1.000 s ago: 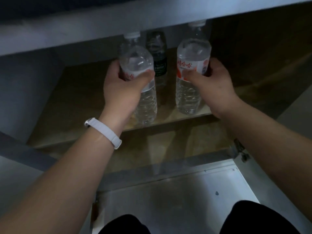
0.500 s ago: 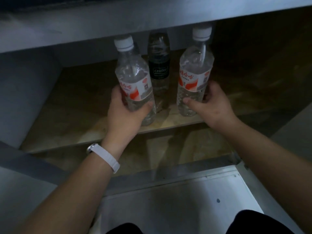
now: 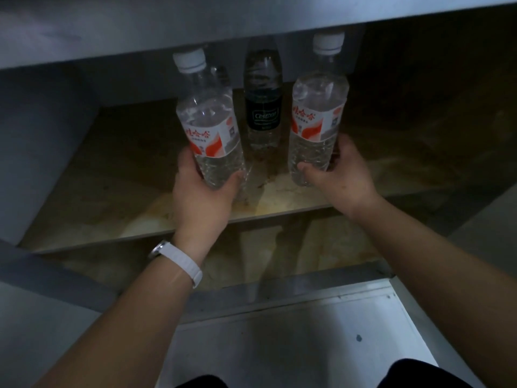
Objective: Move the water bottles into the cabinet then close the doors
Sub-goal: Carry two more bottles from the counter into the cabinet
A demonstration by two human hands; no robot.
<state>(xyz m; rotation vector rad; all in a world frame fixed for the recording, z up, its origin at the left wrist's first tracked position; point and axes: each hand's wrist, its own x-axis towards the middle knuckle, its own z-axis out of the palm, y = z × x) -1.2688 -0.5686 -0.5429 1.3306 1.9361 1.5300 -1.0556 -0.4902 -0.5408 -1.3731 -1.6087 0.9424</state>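
Two clear water bottles with red-and-white labels and white caps stand on the cabinet's inner shelf (image 3: 112,169). My left hand (image 3: 204,194) wraps the base of the left bottle (image 3: 208,121), which tilts slightly left. My right hand (image 3: 340,177) cups the base of the right bottle (image 3: 317,116), thumb in front and fingers behind. Between them, further back, a third bottle with a dark label (image 3: 263,102) stands upright with nobody touching it.
The cabinet's metal top edge (image 3: 195,26) overhangs the bottle caps. Below the shelf is a lower compartment floor (image 3: 279,247). An open metal door (image 3: 279,340) lies beneath my arms, and the cabinet's left wall (image 3: 33,152) stands close by. My knees show at the bottom.
Both hands have slid down from the labels to the bottle bases and drawn back toward the shelf's front edge. The bottles' caps have come into sight below the top edge.
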